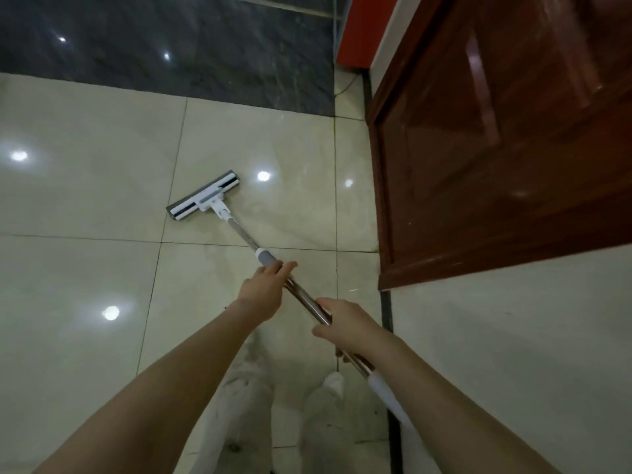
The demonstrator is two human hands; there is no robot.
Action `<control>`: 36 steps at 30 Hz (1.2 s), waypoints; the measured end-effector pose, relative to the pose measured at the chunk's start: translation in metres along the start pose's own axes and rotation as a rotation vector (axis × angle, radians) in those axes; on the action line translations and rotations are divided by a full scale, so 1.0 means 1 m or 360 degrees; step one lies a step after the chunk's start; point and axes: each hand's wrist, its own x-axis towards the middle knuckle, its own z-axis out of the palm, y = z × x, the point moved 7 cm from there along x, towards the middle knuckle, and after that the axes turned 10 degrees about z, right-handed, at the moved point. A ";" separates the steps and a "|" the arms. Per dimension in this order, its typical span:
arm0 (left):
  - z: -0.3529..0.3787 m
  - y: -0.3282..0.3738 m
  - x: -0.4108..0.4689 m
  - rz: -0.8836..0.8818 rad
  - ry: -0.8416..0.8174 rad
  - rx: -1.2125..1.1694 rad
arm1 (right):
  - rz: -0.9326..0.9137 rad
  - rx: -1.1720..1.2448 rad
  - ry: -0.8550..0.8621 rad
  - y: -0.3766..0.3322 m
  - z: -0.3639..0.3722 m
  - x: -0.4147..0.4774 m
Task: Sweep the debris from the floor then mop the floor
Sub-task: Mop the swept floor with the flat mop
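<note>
A flat mop lies on the cream floor tiles (85,186), its white and grey head (203,196) ahead of me. The metal handle (304,295) slants back toward my body, with a grey collar just beyond my left hand. My left hand (265,289) grips the handle just below that collar. My right hand (345,325) holds the shaft a little lower, nearer my body. A white grip section (384,391) shows under my right forearm.
A glossy brown wooden door (496,148) stands on the right, close to the mop handle. A white wall (513,336) runs below it with a dark strip at its base. Dark grey tiles (171,46) lie at the far side. My pale trouser legs (246,398) show below.
</note>
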 end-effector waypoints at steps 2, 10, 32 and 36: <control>0.011 0.003 -0.014 -0.0255 0.0061 -0.0201 | -0.0036 0.0096 -0.0208 0.011 0.007 -0.011; 0.033 0.041 -0.038 -0.1001 0.0344 -0.1033 | -0.0358 -0.0133 -0.0212 0.072 0.018 -0.061; -0.013 -0.012 0.016 -0.1365 0.0360 -0.1381 | -0.0276 -0.0348 0.0108 0.008 0.006 0.005; -0.049 -0.069 0.047 -0.1351 0.0406 -0.1366 | -0.0348 -0.0360 0.0178 -0.056 -0.015 0.038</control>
